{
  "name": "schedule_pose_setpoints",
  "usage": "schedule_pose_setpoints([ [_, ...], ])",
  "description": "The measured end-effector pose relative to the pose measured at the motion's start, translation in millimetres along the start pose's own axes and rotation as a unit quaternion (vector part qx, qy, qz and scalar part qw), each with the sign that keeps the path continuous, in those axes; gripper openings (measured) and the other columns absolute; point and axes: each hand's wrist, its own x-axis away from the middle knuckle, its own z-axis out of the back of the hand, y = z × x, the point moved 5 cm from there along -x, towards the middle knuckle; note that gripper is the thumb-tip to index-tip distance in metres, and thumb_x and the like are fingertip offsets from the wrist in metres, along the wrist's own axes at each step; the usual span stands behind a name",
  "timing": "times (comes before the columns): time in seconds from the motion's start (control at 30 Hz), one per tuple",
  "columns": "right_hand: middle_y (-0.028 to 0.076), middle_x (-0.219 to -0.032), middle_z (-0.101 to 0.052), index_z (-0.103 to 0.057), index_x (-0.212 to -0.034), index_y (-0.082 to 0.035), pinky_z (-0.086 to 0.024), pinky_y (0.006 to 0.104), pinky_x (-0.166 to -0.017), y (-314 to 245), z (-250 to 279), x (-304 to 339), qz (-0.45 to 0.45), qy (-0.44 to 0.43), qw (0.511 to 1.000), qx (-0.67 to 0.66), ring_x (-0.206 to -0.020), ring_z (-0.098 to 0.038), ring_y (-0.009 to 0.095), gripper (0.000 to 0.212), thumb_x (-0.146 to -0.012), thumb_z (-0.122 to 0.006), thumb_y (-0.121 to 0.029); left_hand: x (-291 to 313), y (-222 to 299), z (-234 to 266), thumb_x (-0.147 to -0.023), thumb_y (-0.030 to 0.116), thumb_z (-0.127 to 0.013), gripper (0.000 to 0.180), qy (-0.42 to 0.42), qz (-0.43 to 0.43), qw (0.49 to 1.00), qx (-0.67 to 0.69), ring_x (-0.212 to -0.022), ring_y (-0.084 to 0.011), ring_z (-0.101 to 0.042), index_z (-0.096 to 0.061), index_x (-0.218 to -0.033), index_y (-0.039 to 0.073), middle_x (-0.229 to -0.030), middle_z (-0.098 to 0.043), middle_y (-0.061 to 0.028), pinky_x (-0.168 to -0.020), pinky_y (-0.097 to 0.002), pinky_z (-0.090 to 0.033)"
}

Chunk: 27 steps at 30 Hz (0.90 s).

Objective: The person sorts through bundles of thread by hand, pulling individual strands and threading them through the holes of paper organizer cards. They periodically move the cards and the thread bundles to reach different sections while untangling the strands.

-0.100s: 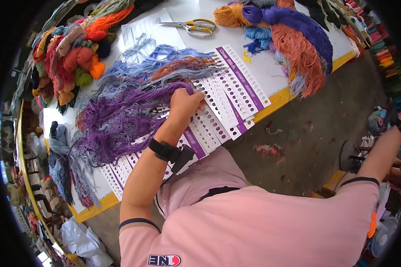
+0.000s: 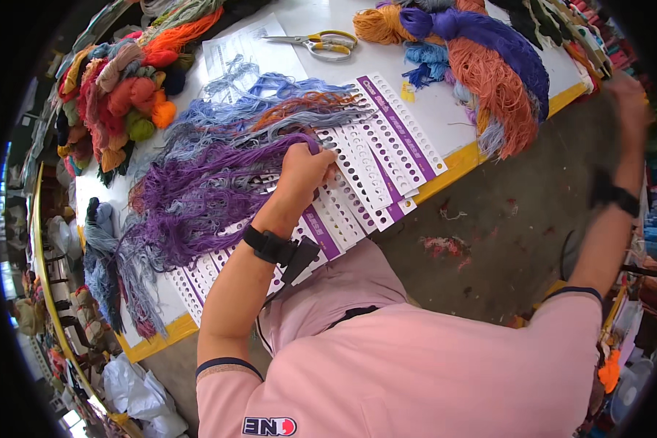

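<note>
My left hand (image 2: 303, 175) is closed around the looped end of a bundle of purple embroidery thread (image 2: 190, 193), over white cards with rows of punched holes (image 2: 354, 175). The purple strands trail leftward across the cards. Beyond them, blue, grey and rust threads (image 2: 288, 109) hang from holes along the card edges. Out at the far right, my right hand (image 2: 628, 102) is raised past the table's end, near the hanging coloured threads. Motion smears its fingers, so whether it holds anything does not show.
Yellow-handled scissors (image 2: 321, 45) lie at the back of the white table. Orange and violet skeins (image 2: 489, 73) are heaped at the back right, multicoloured yarn (image 2: 117, 95) at the back left. Blue-grey threads (image 2: 106, 255) drape at the left edge. Scraps (image 2: 445, 247) litter the floor.
My right arm has swung upward and inward from the far right rim, its hand now higher in view. The left hand keeps its hold on the purple thread.
</note>
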Motion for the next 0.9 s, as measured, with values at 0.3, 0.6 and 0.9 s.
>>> schedule_pose_setpoints([
  [0.3,0.001,-0.063,-0.061,-0.054,-0.087,-0.002,-0.045,0.0245,-0.058,-268,-275,196,0.000,-0.545,0.708,-0.449,-0.058,-0.057,0.008,0.007,-0.091,-0.056,-0.008,8,-1,7,-0.088,0.009,-0.062,0.012,0.010,0.023,1.000,0.015,-0.049,-0.0070,-0.045,-0.060,-0.079,0.000,-0.061,-0.055,-0.0014,-0.046,-0.0228,-0.032],
  [0.6,0.004,-0.062,-0.064,-0.056,-0.086,-0.002,-0.046,0.0267,-0.057,-271,-304,211,-0.035,-0.580,0.693,-0.427,-0.059,-0.059,0.009,0.005,-0.089,-0.055,-0.006,2,-12,13,-0.088,0.004,-0.058,0.009,-0.081,0.023,0.991,0.100,-0.057,-0.0102,-0.053,-0.062,-0.085,-0.003,-0.070,-0.061,-0.0056,-0.052,-0.0228,-0.039],
  [0.9,0.006,-0.064,-0.065,-0.061,-0.087,-0.002,-0.049,0.0292,-0.058,-271,-306,212,-0.035,-0.566,0.713,-0.412,-0.059,-0.065,0.014,0.012,-0.087,-0.060,-0.014,12,15,8,-0.083,0.005,-0.061,0.008,0.065,-0.014,0.984,-0.164,-0.047,-0.0079,-0.049,-0.065,-0.081,-0.001,-0.061,-0.058,-0.0028,-0.044,-0.0230,-0.037],
])
